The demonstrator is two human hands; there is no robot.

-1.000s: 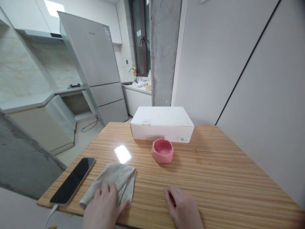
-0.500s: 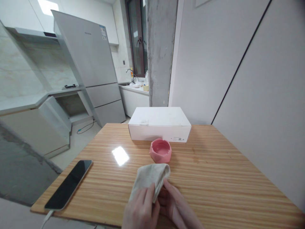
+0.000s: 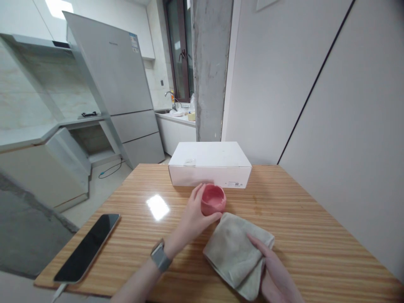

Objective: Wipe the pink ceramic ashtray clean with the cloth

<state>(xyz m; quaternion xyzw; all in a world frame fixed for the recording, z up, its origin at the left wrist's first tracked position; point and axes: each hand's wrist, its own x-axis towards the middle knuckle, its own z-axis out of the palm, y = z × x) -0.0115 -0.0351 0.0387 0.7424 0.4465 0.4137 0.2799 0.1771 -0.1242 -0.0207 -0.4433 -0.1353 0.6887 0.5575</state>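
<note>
Striped wooden table (image 3: 315, 219), items on it:
- Small pink faceted dish (image 3: 213, 198): centre, just in front of the flat white cardboard box (image 3: 210, 162) at the far edge. The left hand (image 3: 192, 216) is wrapped around its left side in a closed grip; grey watch (image 3: 160, 256) on that wrist.
- Folded grey cloth (image 3: 235, 250): near right of the dish. The right hand (image 3: 274, 273) lies flat on it, fingers open.
- Black smartphone (image 3: 86, 247): near left corner.

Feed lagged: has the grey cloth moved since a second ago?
Yes. The cloth went rightward, away from the phone, to just before the pink bowl, under the right hand.
</note>
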